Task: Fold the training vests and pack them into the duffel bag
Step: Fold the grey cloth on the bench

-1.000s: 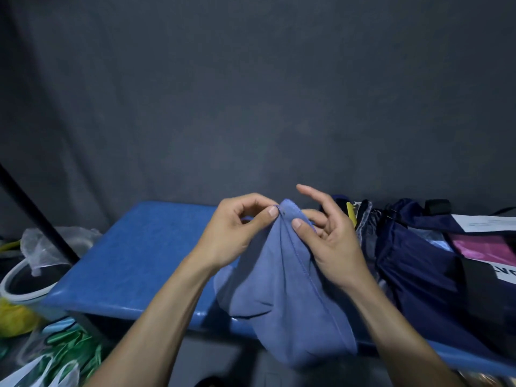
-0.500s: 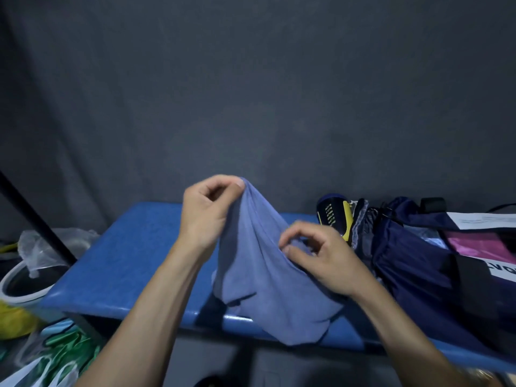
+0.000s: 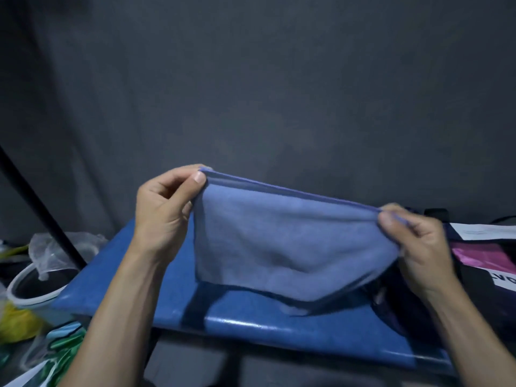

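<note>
Two hands hold one blue vest (image 3: 290, 247) up in the middle of the frame. The left hand (image 3: 164, 210) pinches the vest's top left corner between thumb and curled fingers. The right hand (image 3: 413, 244) pinches the top right corner the same way, a bit lower in the frame. Between them the top edge is pulled tight in a straight line that slopes down to the right. The rest of the vest hangs down loose, and its bottom edge sags just over the blue counter (image 3: 279, 328). At the right edge of the frame, behind the right hand, sits a dark bag (image 3: 474, 277) with a pink patch and a white label on it. At the lower left, beside the counter, are a white bucket (image 3: 30, 291), a clear plastic bag (image 3: 53, 250), something yellow (image 3: 16, 322) and some green cloth (image 3: 67, 353). A black pole (image 3: 39, 208) slants across the left side. A grey curtain (image 3: 251, 93) fills the back.
</note>
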A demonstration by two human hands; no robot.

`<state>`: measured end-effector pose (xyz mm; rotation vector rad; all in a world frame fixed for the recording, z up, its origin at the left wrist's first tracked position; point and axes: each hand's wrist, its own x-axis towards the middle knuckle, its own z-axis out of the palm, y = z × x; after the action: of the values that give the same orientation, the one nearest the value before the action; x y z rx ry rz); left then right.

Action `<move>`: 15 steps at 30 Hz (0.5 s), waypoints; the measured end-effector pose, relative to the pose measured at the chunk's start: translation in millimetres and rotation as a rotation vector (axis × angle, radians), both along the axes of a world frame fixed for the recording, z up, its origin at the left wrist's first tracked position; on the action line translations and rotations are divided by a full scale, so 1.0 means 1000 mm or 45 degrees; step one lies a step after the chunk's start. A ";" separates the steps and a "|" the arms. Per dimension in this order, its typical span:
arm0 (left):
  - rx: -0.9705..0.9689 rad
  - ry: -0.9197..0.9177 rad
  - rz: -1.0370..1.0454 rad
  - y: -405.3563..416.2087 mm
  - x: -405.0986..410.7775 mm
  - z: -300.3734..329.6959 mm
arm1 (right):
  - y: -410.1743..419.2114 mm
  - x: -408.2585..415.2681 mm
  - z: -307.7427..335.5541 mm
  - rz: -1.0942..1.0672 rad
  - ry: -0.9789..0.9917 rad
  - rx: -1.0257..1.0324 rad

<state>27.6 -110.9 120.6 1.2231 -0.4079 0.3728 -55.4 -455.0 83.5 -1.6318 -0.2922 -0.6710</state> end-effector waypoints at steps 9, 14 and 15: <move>0.537 -0.122 0.054 -0.020 -0.005 -0.011 | 0.010 0.015 -0.025 -0.637 0.311 -0.641; 0.739 -0.187 -0.152 -0.045 -0.013 -0.015 | 0.083 0.005 -0.003 -0.078 0.077 -0.478; 0.744 -0.193 -0.192 -0.050 -0.015 -0.017 | 0.094 0.004 -0.001 0.009 0.056 -0.441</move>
<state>12.8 -161.4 104.1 1.7234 -0.7705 0.2203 -50.9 -361.2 82.9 -1.9715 -0.3982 -0.6012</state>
